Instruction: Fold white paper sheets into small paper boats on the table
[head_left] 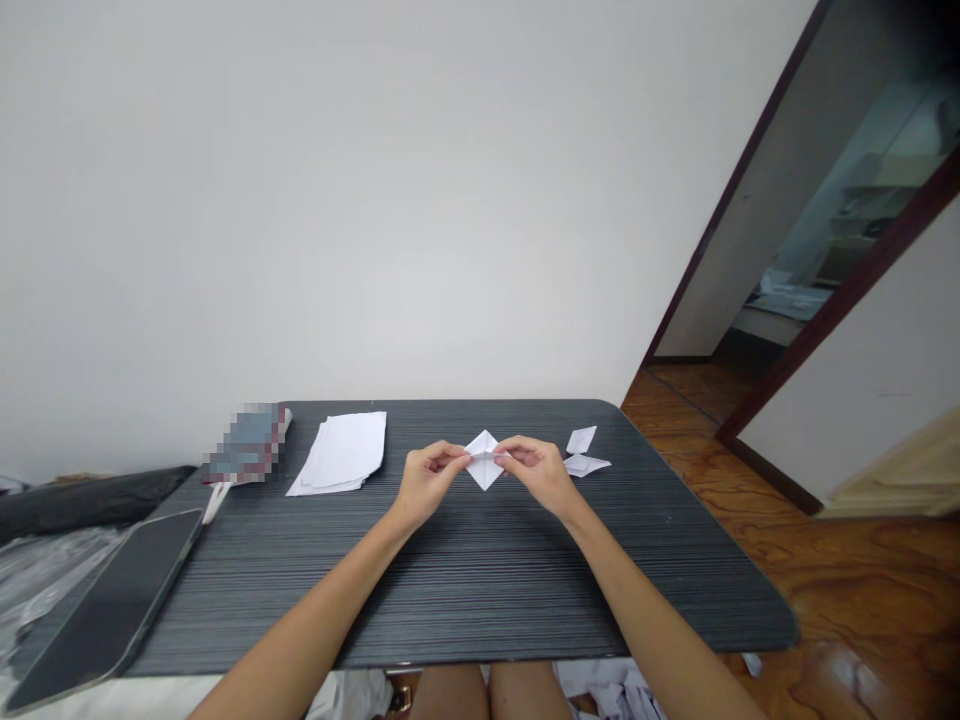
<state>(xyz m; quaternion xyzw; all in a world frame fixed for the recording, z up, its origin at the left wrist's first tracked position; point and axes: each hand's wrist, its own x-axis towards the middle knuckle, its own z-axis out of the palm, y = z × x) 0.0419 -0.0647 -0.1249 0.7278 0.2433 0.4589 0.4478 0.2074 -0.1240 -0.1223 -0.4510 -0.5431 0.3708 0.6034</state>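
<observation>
White wall (450, 200): rising behind the far edge of the table.
Dark striped table (480, 570): standing against the wall, reaching beneath both hands, showing fine lines running sideways.
Dark-screened device (112, 600): lying flat at the table's left end, slanting from near left to farther right.
Stacked white paper sheets (341, 455): lying left of the hands, toward the far edge, overlapping unevenly.
Pixelated bluish item (247, 445): lying left of the sheets, showing a dark red edge.
Left hand (429, 480): pinching the diamond's left side between thumb and forefinger, leaving hardly any gap.
Right hand (541, 472): pinching the right side likewise, closing thumb and forefinger on the paper.
Folded white paper diamond (484, 474): spanning the gap between both hands, above or on the table's middle (cannot tell which); pointing one corner at the wall, the opposite one at the near edge; showing a centre crease running that way; hiding its side corners under fingertips, leaving the longer axis unclear.
Lower folded paper piece (589, 466): lying just beside the right hand, stretching lengthwise left to right.
Upper folded paper piece (581, 440): lying just beyond, slanting toward far right.
</observation>
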